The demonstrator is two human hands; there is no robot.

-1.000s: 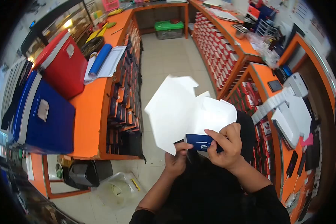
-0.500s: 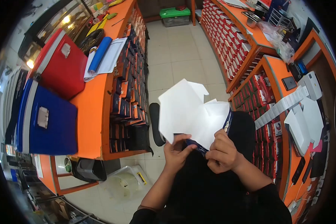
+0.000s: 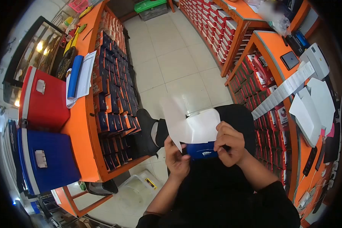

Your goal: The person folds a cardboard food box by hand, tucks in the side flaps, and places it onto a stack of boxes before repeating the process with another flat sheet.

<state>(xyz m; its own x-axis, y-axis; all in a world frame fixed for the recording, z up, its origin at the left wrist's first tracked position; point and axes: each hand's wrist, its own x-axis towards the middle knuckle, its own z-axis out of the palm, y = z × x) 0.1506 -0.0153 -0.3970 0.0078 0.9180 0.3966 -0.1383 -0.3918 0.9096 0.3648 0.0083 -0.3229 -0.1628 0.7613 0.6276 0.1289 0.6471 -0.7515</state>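
A small cardboard box [image 3: 203,123], white inside and dark blue outside, is held over my lap with its flap raised on the left side. Its blue front panel with a small white print faces me. My left hand [image 3: 177,159] has its fingers closed on the box's left front corner, beside the flap's tip. At the right front corner, my right hand [image 3: 230,144] grips the wall with thumb and curled fingers. The flap is blurred by motion.
To the left, a red cooler [image 3: 45,98] and a blue cooler [image 3: 49,159] stand on an orange counter above stacked boxes [image 3: 112,83]. On the right counter lie a phone [image 3: 289,60], a label strip [image 3: 283,91] and another unfolded white box [image 3: 311,110]. A clear bin [image 3: 136,193] sits on the floor.
The box has turned and tipped, so its blue front panel now shows between my hands. Its big flap swung up and narrower on the left. The head view has shifted too.
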